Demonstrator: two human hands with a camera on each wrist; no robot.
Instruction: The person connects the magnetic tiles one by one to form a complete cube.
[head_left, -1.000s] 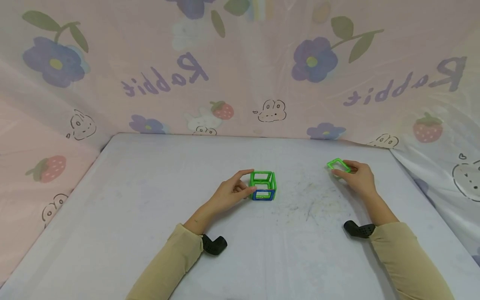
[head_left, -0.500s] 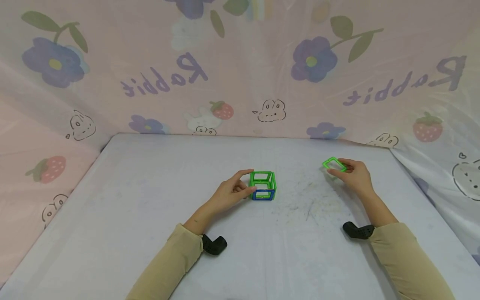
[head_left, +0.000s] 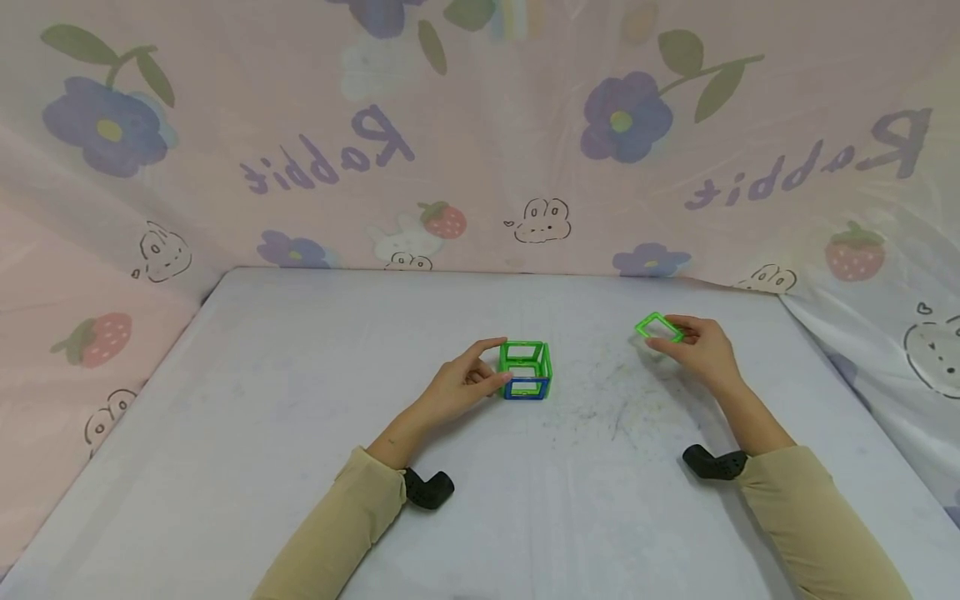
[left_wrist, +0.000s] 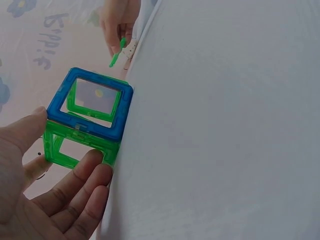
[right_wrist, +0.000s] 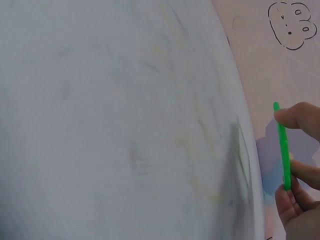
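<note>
On the table stands a small open-topped cube frame (head_left: 527, 387) of magnetic tiles, green with one blue side facing the person. My left hand (head_left: 457, 385) holds it at its left side, thumb at the near blue tile (left_wrist: 122, 112) and index finger at the far top corner. The other left fingers curl beside the green side in the left wrist view. Off to the right, my right hand (head_left: 705, 350) pinches a single green square magnetic tile (head_left: 651, 335) above the table. In the right wrist view that green tile (right_wrist: 284, 150) shows edge-on between thumb and fingers.
The white table (head_left: 285, 400) has faint coloured scribble marks right of the cube. A printed cloth curtain (head_left: 480, 150) rises behind its far edge and along both sides. A black wrist device (head_left: 429, 490) sits at each sleeve cuff.
My right hand has moved a little to the left and slightly farther away, carrying the green magnetic tile. The left hand and the cube frame have stayed in place.
</note>
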